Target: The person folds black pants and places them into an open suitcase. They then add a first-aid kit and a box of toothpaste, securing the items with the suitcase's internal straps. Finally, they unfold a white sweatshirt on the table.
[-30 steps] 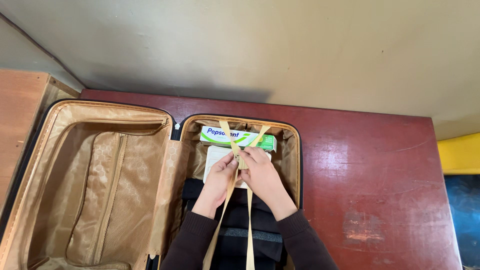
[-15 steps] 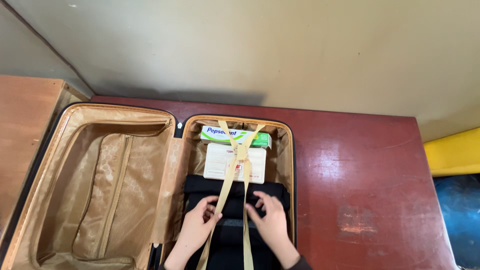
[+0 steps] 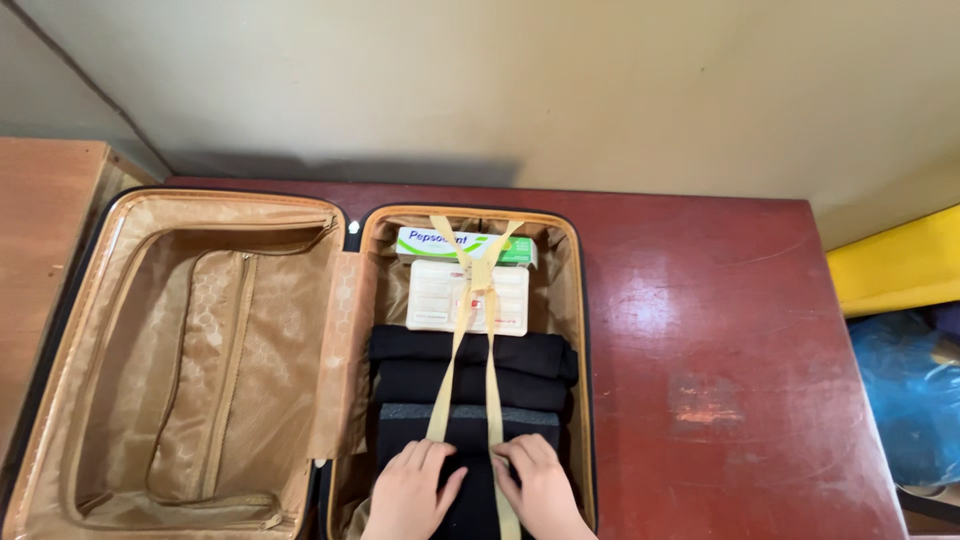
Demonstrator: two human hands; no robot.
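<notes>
An open suitcase [image 3: 345, 300] with tan lining lies on a dark red table [image 3: 700, 330]. Its right half holds a white-and-green toothpaste box [image 3: 420, 243], a pale flat packet [image 3: 435, 298] and folded black clothes [image 3: 520, 370]. Tan crossed straps [image 3: 478, 300] run over them, joined at a buckle above the packet. My left hand [image 3: 408, 492] and my right hand [image 3: 535, 488] lie flat on the black clothes near the suitcase's front edge, one on each side of the straps, fingers spread, holding nothing.
The suitcase's left half [image 3: 200, 350] is a lid with a zipped mesh pocket. A wooden surface [image 3: 40, 230] stands to the left. A yellow object [image 3: 895, 265] and a blue plastic bag [image 3: 910, 390] sit beyond the table's right edge. A beige wall rises behind.
My hands let go of the strap buckle over the packet and drew back toward me, coming down flat on the black clothes. The straps stay crossed and joined.
</notes>
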